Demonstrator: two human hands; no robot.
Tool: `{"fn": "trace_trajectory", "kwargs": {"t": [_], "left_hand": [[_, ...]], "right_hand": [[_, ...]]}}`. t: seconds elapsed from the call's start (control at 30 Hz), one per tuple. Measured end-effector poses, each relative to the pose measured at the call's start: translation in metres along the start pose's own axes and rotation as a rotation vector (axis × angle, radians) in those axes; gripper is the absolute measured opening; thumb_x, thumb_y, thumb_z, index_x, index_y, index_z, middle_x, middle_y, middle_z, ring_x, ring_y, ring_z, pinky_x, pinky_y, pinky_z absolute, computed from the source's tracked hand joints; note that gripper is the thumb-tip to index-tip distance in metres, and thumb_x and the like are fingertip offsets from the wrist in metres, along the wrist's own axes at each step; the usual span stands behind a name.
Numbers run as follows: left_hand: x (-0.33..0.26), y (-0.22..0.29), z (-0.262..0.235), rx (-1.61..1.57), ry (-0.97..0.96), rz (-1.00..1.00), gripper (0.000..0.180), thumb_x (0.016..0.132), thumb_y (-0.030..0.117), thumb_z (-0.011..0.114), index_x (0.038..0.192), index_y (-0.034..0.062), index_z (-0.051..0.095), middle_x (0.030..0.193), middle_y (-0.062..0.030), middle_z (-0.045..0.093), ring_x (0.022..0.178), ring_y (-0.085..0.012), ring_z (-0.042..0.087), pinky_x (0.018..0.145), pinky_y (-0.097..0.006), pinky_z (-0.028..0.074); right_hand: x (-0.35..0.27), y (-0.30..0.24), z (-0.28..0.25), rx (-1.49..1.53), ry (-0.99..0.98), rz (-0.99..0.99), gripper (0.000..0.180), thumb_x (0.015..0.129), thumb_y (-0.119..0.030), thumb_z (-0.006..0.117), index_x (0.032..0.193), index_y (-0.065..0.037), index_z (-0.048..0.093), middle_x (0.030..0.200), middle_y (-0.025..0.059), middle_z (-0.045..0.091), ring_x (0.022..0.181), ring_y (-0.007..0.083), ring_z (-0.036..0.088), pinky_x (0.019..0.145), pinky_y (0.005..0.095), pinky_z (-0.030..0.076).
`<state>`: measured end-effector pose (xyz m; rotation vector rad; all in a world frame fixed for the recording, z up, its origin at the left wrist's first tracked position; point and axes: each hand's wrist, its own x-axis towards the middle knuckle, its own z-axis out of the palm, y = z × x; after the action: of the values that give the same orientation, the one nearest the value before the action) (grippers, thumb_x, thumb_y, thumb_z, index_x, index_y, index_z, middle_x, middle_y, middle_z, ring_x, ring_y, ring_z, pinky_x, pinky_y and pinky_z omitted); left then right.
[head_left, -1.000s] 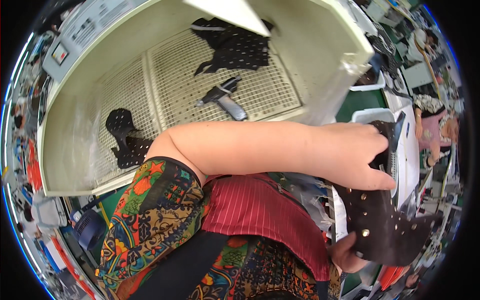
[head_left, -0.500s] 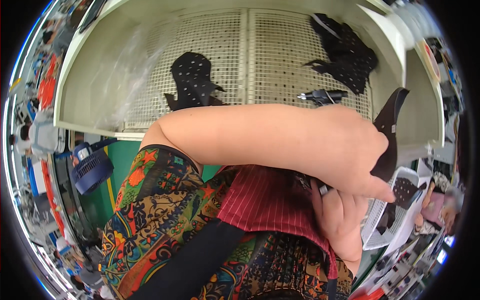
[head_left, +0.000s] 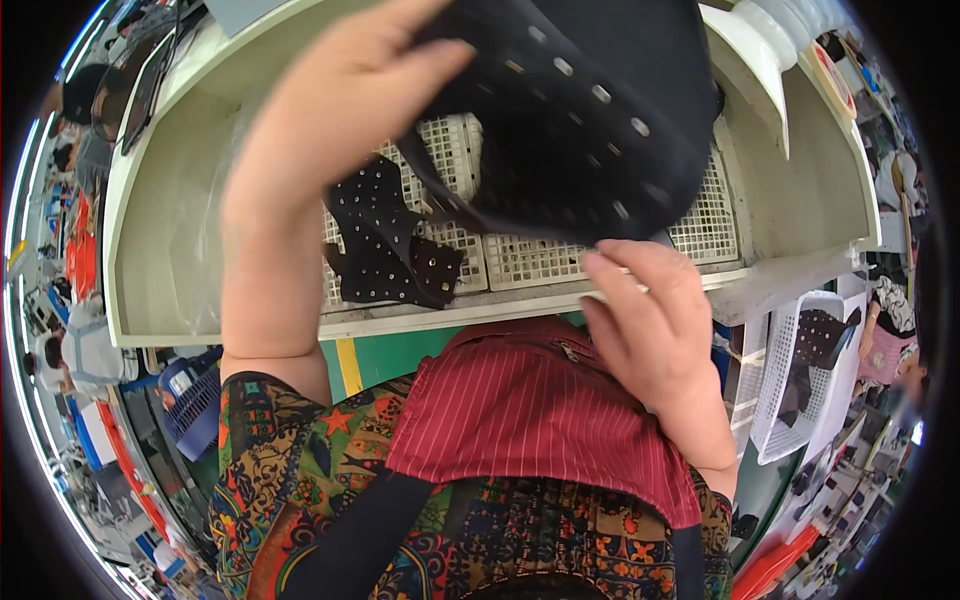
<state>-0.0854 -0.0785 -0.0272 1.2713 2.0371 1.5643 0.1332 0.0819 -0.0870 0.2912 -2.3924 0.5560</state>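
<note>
A large black leather piece [head_left: 590, 110] with rows of punched holes is lifted close to the camera, over a white tray-like workbench [head_left: 160, 260]. My left hand [head_left: 310, 150] grips its upper left edge from above. My right hand [head_left: 650, 320] holds its lower edge from below, fingers curled up. Another black studded leather piece [head_left: 385, 250] lies on the white perforated grid [head_left: 520, 255] inside the bench, just under my left forearm.
A white plastic basket [head_left: 800, 390] with dark pieces stands low at the right. A blue basket [head_left: 195, 400] sits on the floor at the left. Other people work at the far left and right edges. A red striped apron covers my lap.
Both hands have brought the black perforated piece up from the right side to in front of the camera, above the bench. My left arm now reaches upward instead of across.
</note>
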Motion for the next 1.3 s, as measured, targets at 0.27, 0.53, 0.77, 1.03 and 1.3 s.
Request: {"fn": "trace_trajectory", "kwargs": {"t": [0.27, 0.53, 0.77, 1.03, 1.3], "left_hand": [[0.038, -0.024, -0.037, 0.727, -0.304, 0.136, 0.033, 0.086, -0.002, 0.048, 0.117, 0.0020, 0.060, 0.106, -0.0150, 0.066, 0.099, -0.0246, 0.062, 0.089, -0.031, 0.046], [0.037, -0.161, 0.006, 0.883, -0.458, -0.318, 0.034, 0.085, 0.012, 0.052, 0.118, 0.0148, 0.062, 0.110, -0.0141, 0.065, 0.100, -0.0322, 0.062, 0.087, -0.038, 0.048], [0.047, -0.166, -0.003, 0.852, -0.184, -0.494, 0.038, 0.087, 0.024, 0.052, 0.121, 0.0098, 0.059, 0.117, -0.0143, 0.062, 0.107, -0.0326, 0.059, 0.092, -0.040, 0.046], [0.042, -0.183, -0.008, 0.629, -0.121, -0.556, 0.038, 0.088, 0.017, 0.054, 0.123, 0.0017, 0.057, 0.121, -0.0206, 0.059, 0.113, -0.0341, 0.056, 0.097, -0.036, 0.042], [0.038, -0.194, -0.005, 0.684, -0.111, -0.462, 0.034, 0.088, 0.021, 0.052, 0.118, 0.0092, 0.060, 0.112, -0.0159, 0.064, 0.104, -0.0338, 0.060, 0.090, -0.040, 0.047]], "right_hand": [[-0.075, 0.061, -0.008, -0.195, -0.181, 0.623, 0.034, 0.081, -0.011, 0.065, 0.112, 0.000, 0.057, 0.110, 0.0179, 0.058, 0.097, 0.0345, 0.058, 0.085, 0.0400, 0.047], [-0.098, 0.113, 0.036, -0.140, -0.356, 0.983, 0.055, 0.078, -0.024, 0.069, 0.121, 0.006, 0.051, 0.110, 0.0250, 0.060, 0.099, 0.0379, 0.059, 0.087, 0.0413, 0.047], [-0.103, 0.152, 0.040, 0.725, -0.374, 1.536, 0.054, 0.078, -0.018, 0.071, 0.121, 0.009, 0.052, 0.101, 0.0126, 0.065, 0.085, 0.0185, 0.063, 0.074, 0.0285, 0.051], [-0.058, 0.107, 0.035, 1.229, -0.244, 1.406, 0.052, 0.080, -0.005, 0.058, 0.129, 0.003, 0.041, 0.115, 0.0157, 0.059, 0.095, 0.0201, 0.062, 0.073, 0.0284, 0.051], [0.035, 0.054, 0.047, 0.382, -0.339, 0.783, 0.045, 0.083, -0.016, 0.063, 0.122, 0.000, 0.047, 0.089, 0.0151, 0.061, 0.081, 0.0275, 0.061, 0.073, 0.0380, 0.047]]}}
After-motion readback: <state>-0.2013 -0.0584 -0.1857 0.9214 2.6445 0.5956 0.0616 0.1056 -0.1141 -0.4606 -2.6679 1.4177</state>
